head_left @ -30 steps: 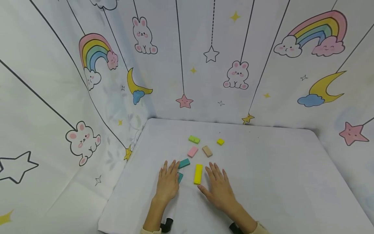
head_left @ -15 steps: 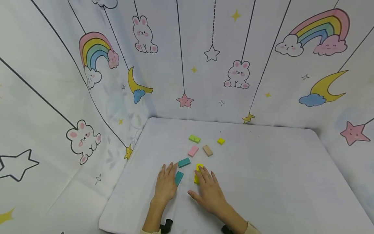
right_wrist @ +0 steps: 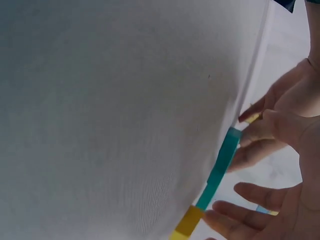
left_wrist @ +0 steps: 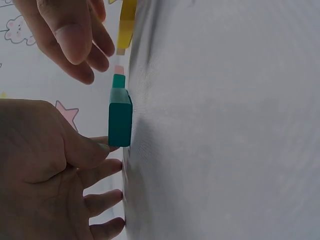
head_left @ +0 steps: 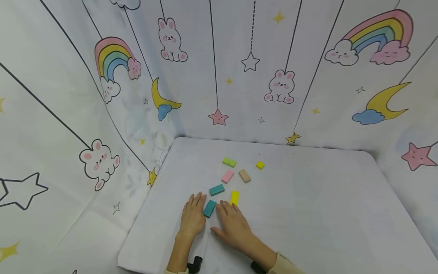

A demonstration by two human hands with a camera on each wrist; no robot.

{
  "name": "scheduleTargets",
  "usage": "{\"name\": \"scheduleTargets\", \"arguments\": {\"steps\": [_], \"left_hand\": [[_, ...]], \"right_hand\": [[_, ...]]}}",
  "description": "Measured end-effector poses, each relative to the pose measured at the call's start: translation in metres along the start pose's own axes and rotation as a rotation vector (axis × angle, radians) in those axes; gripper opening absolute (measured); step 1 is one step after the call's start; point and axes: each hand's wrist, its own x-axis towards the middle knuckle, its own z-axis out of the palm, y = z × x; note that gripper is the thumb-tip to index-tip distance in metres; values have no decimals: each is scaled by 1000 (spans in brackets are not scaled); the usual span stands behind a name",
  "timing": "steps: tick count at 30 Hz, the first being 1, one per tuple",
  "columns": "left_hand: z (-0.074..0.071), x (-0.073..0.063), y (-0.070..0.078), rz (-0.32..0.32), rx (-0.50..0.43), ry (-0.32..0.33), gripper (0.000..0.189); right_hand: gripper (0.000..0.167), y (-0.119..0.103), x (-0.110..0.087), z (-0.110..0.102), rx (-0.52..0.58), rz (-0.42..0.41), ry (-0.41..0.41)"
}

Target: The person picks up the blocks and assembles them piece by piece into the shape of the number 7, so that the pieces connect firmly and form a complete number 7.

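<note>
My left hand [head_left: 193, 216] rests on the table, fingers extended, its thumb side right beside the nearer teal block [head_left: 210, 209]. In the left wrist view the thumb and index finger lie close to that teal block [left_wrist: 120, 124]; whether they touch it I cannot tell. My right hand [head_left: 235, 227] reaches in from the right, fingers spread and relaxed, between the teal block and a long yellow block [head_left: 234, 197]. Its fingers cover the yellow block's near end. A second teal block [head_left: 217, 190] lies just beyond. The right wrist view shows the right hand [right_wrist: 280, 205] holding nothing.
Farther back lie a pink block [head_left: 227, 176], a wooden-coloured block [head_left: 244, 176], a green block [head_left: 229, 162] and a small yellow block [head_left: 260, 165]. A patterned cloth [head_left: 236, 91] stands behind the white table [head_left: 325, 205].
My right hand has moved left, across the long yellow block, towards the nearer teal block. The left hand has shifted slightly back and left, uncovering more of that teal block.
</note>
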Motion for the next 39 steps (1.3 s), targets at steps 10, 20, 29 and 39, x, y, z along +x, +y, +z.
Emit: {"name": "scheduleTargets", "arguments": {"steps": [10, 20, 29, 39], "left_hand": [[0, -1, -1, 6, 25, -18, 63], [0, -3, -1, 13, 39, -7, 66], [-1, -1, 0, 7, 35, -9, 66], [-5, -2, 2, 9, 37, -10, 66]], "right_hand": [[75, -8, 16, 8, -42, 38, -33], [62, -12, 37, 13, -96, 62, 41], [48, -13, 45, 12, -88, 22, 105], [45, -13, 44, 12, -72, 17, 99]]}}
